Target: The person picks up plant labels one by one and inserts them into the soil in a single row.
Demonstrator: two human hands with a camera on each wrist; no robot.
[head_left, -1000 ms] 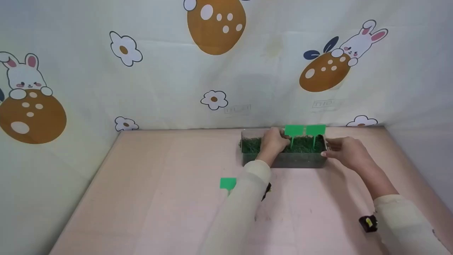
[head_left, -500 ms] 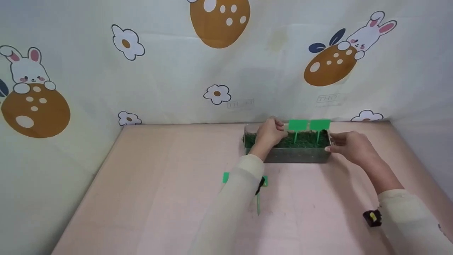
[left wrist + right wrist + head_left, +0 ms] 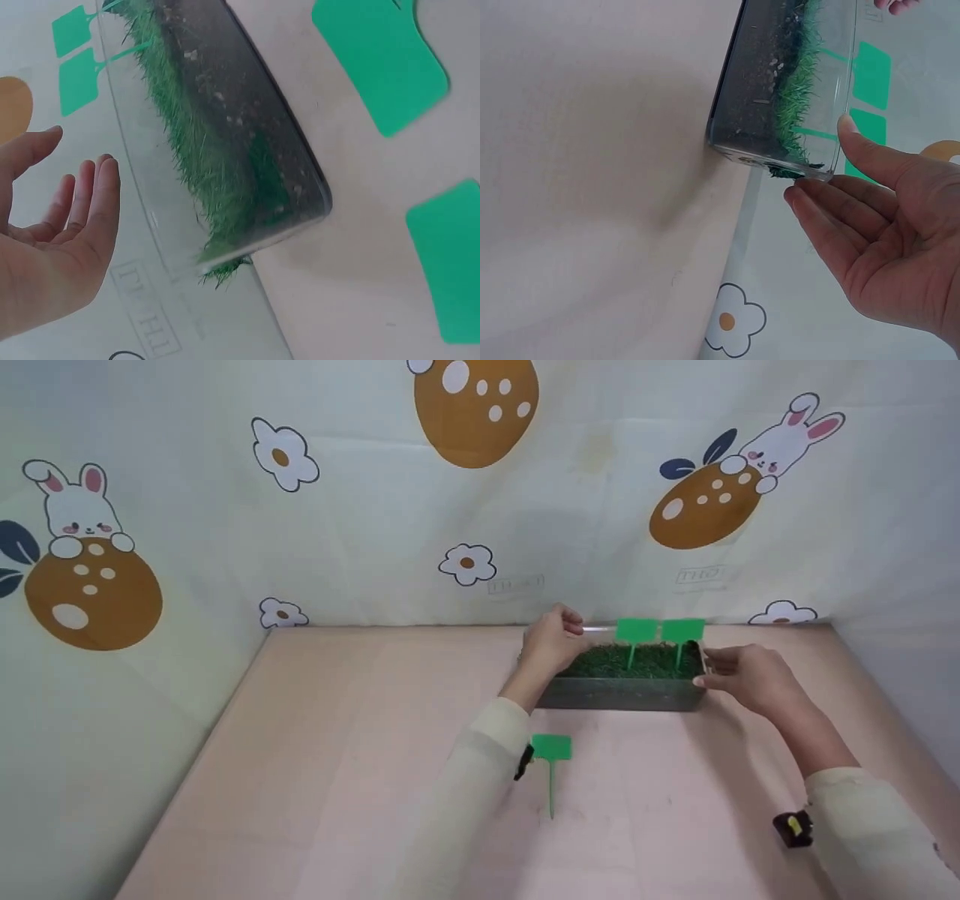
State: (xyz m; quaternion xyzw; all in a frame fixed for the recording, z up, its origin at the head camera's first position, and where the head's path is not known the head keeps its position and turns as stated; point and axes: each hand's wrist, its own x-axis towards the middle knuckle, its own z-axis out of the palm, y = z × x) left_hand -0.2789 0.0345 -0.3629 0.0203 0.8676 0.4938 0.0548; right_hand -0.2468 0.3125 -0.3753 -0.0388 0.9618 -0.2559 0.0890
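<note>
The left hand (image 3: 64, 240), fingers loosely bent, is near a clear rectangular plastic box (image 3: 316, 196) of dark soil (image 3: 232, 97) and green grass (image 3: 176, 135); two green rectangular tags (image 3: 79, 84) stand in it, two loose green tags (image 3: 386, 67) beside it.

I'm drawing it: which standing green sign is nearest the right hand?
The rightmost green sign in the grassy box, beside the right hand; the other standing sign is farther left.

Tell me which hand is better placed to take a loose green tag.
Probably the left hand: it looks empty, with a tag near its sleeve; the right hand holds the box.
</note>
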